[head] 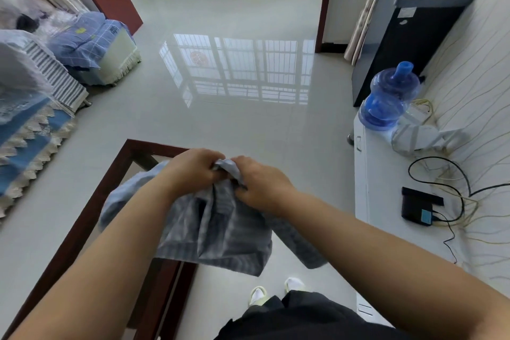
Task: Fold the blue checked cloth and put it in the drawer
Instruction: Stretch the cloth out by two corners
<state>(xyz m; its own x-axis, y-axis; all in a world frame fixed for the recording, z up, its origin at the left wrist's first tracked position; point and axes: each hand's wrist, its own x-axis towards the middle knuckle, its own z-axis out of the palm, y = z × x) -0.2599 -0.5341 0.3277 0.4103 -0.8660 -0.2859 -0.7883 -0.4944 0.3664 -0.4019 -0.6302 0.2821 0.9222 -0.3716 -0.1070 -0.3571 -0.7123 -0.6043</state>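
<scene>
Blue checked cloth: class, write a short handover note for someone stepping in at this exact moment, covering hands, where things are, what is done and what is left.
Left hand: grips the top edge of the blue checked cloth.
Right hand: pinches the same edge beside it.
Cloth: hangs bunched in the air, over the corner of the dark wooden table.
Done: cloth picked up.
Left: fold it, put it in the drawer; no open drawer is in view.

Water bottle (389, 96) on cabinet (386, 174)

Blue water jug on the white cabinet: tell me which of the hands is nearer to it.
Right. The right hand grips the cloth nearer the jug; the left hand is beyond it.
</scene>
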